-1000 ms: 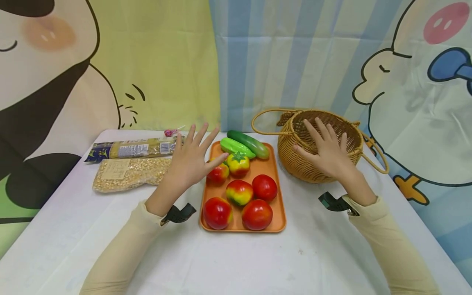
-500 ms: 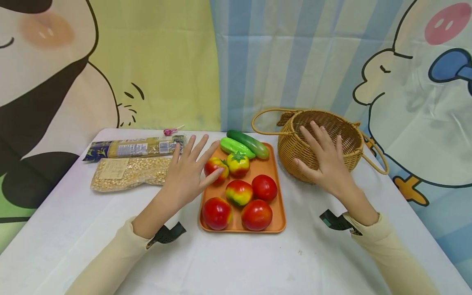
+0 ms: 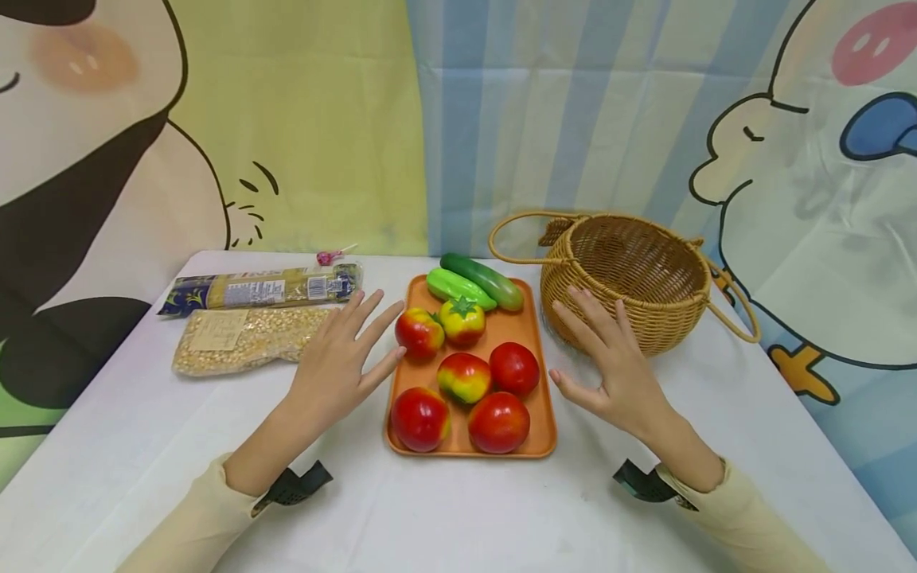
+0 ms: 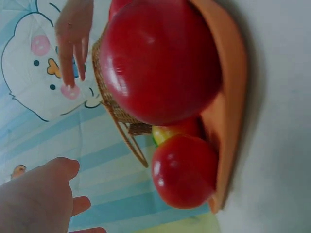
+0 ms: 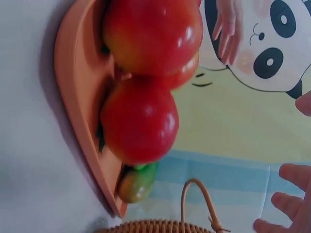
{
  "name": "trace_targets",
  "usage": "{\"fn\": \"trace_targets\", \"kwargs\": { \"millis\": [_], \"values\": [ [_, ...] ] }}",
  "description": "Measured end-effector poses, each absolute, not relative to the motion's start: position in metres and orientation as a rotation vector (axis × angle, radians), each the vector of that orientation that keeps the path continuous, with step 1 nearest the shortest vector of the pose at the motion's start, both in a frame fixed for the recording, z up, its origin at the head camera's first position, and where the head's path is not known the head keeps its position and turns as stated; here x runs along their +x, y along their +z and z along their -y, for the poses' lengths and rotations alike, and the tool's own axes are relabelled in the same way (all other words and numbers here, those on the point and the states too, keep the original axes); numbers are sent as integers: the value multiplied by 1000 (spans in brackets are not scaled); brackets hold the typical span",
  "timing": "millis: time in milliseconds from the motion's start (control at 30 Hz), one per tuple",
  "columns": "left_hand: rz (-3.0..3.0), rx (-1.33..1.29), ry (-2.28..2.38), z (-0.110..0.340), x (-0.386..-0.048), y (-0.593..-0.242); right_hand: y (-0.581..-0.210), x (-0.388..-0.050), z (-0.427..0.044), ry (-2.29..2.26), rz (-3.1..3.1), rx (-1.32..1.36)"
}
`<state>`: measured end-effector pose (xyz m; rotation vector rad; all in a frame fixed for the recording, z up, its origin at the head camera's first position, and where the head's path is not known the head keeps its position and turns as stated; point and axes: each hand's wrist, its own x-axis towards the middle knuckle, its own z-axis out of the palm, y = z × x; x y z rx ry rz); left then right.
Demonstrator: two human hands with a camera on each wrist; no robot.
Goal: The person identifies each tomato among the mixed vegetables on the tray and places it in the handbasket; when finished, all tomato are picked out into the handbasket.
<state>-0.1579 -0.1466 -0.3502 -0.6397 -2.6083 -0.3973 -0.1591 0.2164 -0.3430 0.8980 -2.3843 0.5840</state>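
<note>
My left hand hovers with spread fingers left of the orange tray, near the bag of grains. On the other side, my right hand is held up, fingers apart, in front of the wicker basket. Neither hand holds anything. Several red and yellow tomatoes lie on the tray, one of them a red tomato at its front right. At the tray's back lie a dark green cucumber and a lighter green vegetable. In the right wrist view, a tomato shows beside the tray wall.
A clear bag of pale grains lies left, with a long printed packet behind it. A wrapped lollipop is at the table's back edge. The basket's handle reaches toward the tray. A cartoon curtain hangs behind the white table.
Both hands have drawn back toward the table's front. The left hand moved away from over the tray, and the right came down from in front of the basket's opening. The objects stay put.
</note>
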Motion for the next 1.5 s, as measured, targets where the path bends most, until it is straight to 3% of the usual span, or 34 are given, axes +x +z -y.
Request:
{"fn": "trace_targets", "kwargs": {
  "millis": [967, 1500],
  "values": [
    [2683, -532, -1643, 148, -179, -414, -395, -171, -193, 1105, 2465, 889],
    [2557, -673, -1746, 156, -184, -431, -406, -173, -193, 1344, 2488, 814]
  ]
}}
